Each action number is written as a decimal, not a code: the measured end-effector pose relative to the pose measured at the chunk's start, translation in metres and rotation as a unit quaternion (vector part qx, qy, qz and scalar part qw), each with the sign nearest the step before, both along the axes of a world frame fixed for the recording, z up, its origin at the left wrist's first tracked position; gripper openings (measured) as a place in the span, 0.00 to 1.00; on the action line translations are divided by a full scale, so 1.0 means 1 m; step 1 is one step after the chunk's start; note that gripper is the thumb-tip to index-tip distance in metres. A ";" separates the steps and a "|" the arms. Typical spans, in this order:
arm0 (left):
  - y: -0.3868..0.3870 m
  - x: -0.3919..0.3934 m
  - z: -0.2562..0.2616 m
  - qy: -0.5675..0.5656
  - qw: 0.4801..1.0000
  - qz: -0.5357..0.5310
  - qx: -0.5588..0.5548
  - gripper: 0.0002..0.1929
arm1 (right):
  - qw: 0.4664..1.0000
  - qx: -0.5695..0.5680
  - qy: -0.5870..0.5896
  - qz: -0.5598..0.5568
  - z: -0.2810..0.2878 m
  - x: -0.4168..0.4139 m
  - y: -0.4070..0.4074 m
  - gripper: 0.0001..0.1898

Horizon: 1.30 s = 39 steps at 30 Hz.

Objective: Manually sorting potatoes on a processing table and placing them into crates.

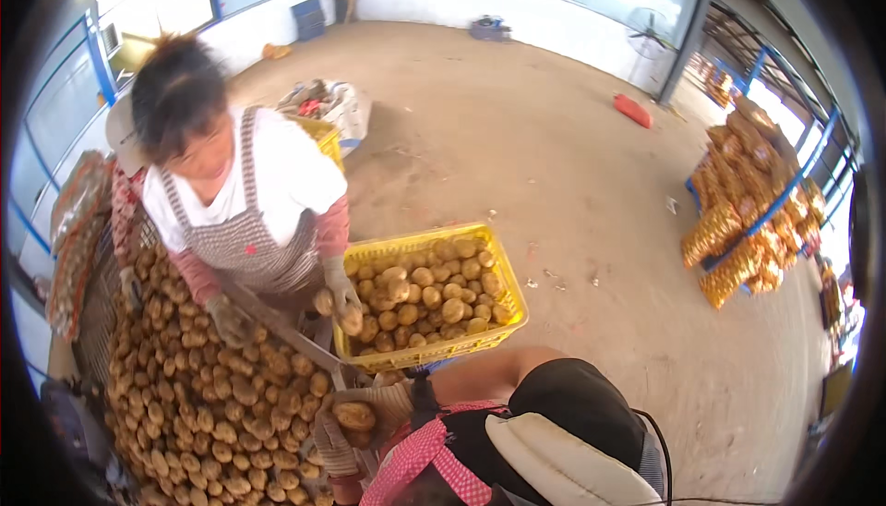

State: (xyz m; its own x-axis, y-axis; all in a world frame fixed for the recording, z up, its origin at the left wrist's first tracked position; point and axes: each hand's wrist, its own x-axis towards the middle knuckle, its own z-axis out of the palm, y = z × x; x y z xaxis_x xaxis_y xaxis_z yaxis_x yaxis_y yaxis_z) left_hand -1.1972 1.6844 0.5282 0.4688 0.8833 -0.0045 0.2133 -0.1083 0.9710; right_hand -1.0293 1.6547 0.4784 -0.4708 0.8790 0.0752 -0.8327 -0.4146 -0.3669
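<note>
My right hand (389, 401), in a light knit glove, holds a potato (354, 416) near the metal edge of the sorting table. My gloved left hand (336, 445) is cupped against the potatoes between my two hands; a second one shows partly below the first. To the left spreads a large heap of potatoes (208, 395). A yellow plastic crate (512, 284), filled with potatoes, stands above my right arm. Across from me a co-worker in a checked apron holds potatoes over the crate's left side with one gloved hand (340, 284); the other gloved hand (232, 322) is on the heap.
Another person's gloved hand (130, 288) reaches in behind the co-worker. A metal rail (277, 322) borders the heap. Behind are another yellow crate (332, 146) and a white woven sack (342, 104). Filled net sacks (747, 194) are stacked at the right; a red sack (633, 110) lies on the floor.
</note>
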 end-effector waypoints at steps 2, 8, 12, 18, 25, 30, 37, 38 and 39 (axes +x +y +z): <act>0.000 -0.004 -0.003 -0.119 0.989 -0.075 -0.047 0.25 | 0.958 0.144 -0.198 -0.152 0.015 0.027 -0.023 0.15; -0.006 -0.026 -0.035 0.069 0.989 0.040 0.127 0.24 | 0.941 -0.027 -0.234 -0.244 -0.017 0.134 -0.074 0.19; -0.017 -0.064 -0.059 0.085 0.988 0.130 -0.024 0.24 | 0.910 -0.142 -0.143 -0.362 -0.044 0.200 -0.105 0.28; -0.044 -0.109 -0.084 0.079 0.967 0.190 -0.152 0.24 | 0.740 -0.369 -0.194 -0.527 -0.065 0.283 -0.117 0.29; -0.094 -0.141 -0.111 0.412 0.885 0.102 0.192 0.18 | 0.385 -0.116 -0.824 -0.400 -0.080 0.266 -0.082 0.23; -0.120 -0.151 -0.146 0.251 0.918 0.287 -0.111 0.22 | 0.467 0.176 -0.841 -0.210 -0.065 0.143 -0.066 0.20; -0.127 -0.123 -0.146 0.329 0.899 0.288 0.011 0.33 | 0.511 0.390 -0.765 -0.036 -0.032 0.056 0.000 0.20; -0.123 -0.118 -0.143 0.341 0.900 0.268 -0.039 0.32 | 0.500 0.404 -0.765 -0.025 -0.029 0.047 0.013 0.21; -0.119 -0.115 -0.140 0.342 0.899 0.265 -0.065 0.32 | 0.500 0.425 -0.754 -0.029 -0.027 0.036 0.029 0.22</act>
State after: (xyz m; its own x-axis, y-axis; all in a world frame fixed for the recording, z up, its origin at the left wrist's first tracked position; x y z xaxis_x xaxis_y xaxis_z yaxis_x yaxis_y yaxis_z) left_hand -1.3118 1.5655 0.3880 -0.1694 0.9531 -0.2507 0.7540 0.2892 0.5898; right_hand -0.9929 1.6838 0.4514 -0.5309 0.8469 0.0304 0.6548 0.4328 -0.6196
